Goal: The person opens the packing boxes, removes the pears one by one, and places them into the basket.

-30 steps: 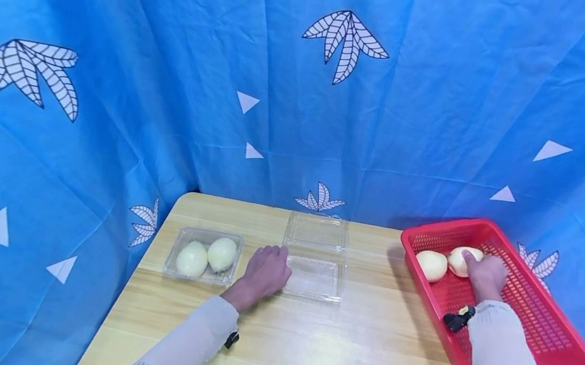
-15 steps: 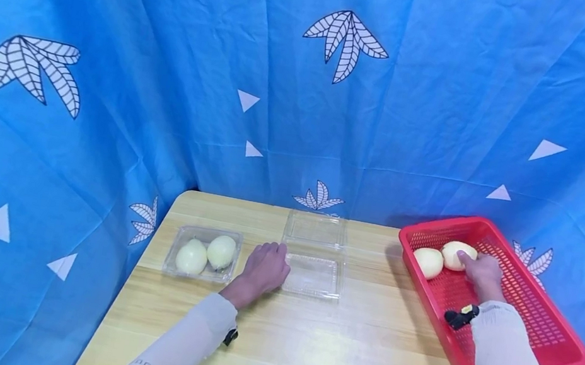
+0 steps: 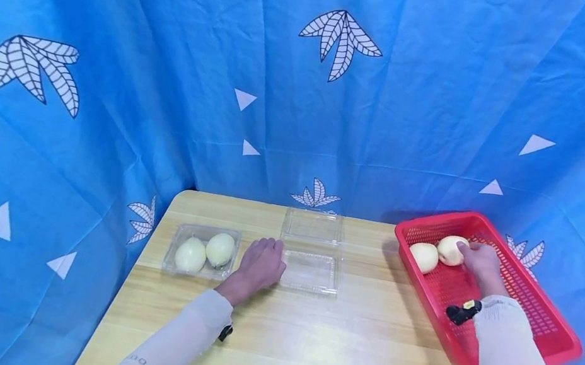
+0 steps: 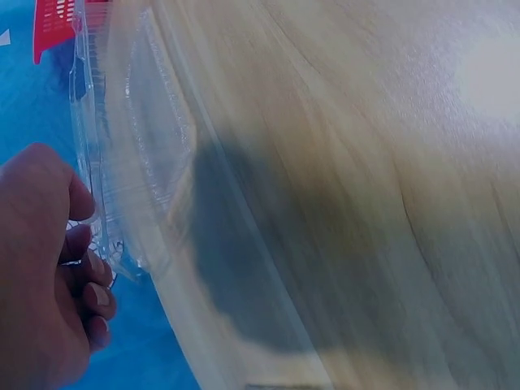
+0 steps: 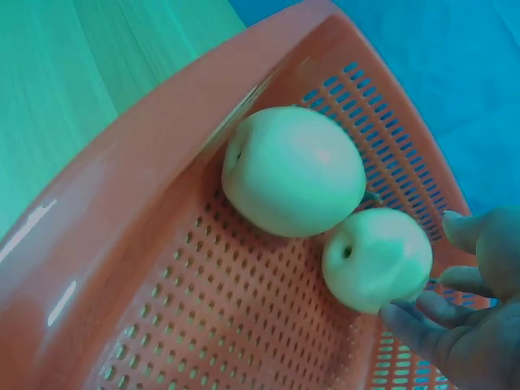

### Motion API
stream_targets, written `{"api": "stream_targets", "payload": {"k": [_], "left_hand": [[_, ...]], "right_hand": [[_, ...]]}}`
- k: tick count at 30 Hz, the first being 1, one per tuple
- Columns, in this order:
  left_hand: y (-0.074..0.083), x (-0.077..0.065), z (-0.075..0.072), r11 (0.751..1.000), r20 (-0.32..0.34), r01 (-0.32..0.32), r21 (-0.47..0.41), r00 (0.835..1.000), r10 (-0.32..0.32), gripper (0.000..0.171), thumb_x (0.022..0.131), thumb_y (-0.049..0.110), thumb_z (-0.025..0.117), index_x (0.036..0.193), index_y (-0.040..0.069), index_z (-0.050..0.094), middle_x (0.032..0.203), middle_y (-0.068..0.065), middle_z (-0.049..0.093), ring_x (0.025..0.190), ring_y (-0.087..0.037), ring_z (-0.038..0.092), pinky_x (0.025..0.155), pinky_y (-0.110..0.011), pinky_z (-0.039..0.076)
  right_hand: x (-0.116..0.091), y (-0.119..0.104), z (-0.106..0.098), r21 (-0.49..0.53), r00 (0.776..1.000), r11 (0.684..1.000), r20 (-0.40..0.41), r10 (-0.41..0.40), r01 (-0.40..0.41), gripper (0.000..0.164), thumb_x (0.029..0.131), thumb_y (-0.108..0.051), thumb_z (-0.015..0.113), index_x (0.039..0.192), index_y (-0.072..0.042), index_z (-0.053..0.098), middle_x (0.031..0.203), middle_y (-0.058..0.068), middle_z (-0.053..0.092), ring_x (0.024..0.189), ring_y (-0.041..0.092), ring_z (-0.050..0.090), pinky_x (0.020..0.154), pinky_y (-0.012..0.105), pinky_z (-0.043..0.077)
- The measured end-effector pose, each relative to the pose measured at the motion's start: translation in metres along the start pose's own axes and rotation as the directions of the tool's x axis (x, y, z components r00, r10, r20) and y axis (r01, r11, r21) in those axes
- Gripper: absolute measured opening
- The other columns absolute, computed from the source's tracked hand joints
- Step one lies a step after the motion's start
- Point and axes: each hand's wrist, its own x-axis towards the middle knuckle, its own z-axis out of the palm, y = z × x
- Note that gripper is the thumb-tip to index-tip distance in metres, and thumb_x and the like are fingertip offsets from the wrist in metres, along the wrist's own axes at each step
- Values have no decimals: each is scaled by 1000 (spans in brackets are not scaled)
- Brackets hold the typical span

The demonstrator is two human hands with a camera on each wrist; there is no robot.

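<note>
In the head view my left hand (image 3: 261, 262) is at the left rim of an open clear plastic clamshell box (image 3: 308, 271), whose lid (image 3: 313, 225) lies folded back. Its thumb and curled fingers pinch the box's edge in the left wrist view. My right hand (image 3: 481, 263) reaches into a red plastic basket (image 3: 553, 313). There it meets the farther of two pale yellow pears (image 5: 378, 260); the fingers are spread, and one fingertip touches the pear's side. The other pear (image 5: 294, 171) sits right beside it, against the basket wall.
Left of my left hand stands another clear plastic box (image 3: 173, 256) holding two pale pears (image 3: 191, 254). The light wooden table (image 3: 311, 351) reaches back to a blue patterned curtain (image 3: 263, 76). The basket stands at the table's right side.
The view has shifted slightly. In the basket, the pear at my right hand sits a little closer to the other one. The left hand keeps its place at the box.
</note>
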Motion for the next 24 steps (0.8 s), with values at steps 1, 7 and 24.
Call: {"api": "stream_targets", "payload": {"k": [1, 7, 24], "left_hand": [[-1, 0, -1, 1000, 0, -3, 6, 1000, 3, 19, 101, 28, 52, 96, 9, 52, 80, -4, 51, 73, -21, 47, 73, -34, 44], [-8, -1, -2, 999, -47, -38, 15, 998, 39, 20, 100, 27, 51, 95, 8, 53, 78, -4, 50, 70, -21, 46, 68, -33, 41], [-28, -7, -15, 994, -157, -80, 68, 983, 90, 20, 98, 25, 57, 94, 5, 55, 79, -6, 49, 66, -21, 41, 58, -32, 36]], "right_hand": [[0, -2, 0, -3, 1000, 1000, -7, -14, 14, 62, 109, -33, 43, 141, 20, 45, 128, 41, 54, 99, 38, 63, 70, 28, 51], [1, -18, 1, -27, 998, 999, -38, -42, 41, 63, 109, -34, 41, 146, 17, 41, 146, 41, 46, 123, 51, 57, 95, 51, 53], [-24, -91, 39, 4, 964, 972, -127, -234, 236, 60, 107, -39, 50, 148, 5, 49, 139, 32, 61, 131, 47, 59, 108, 57, 49]]}}
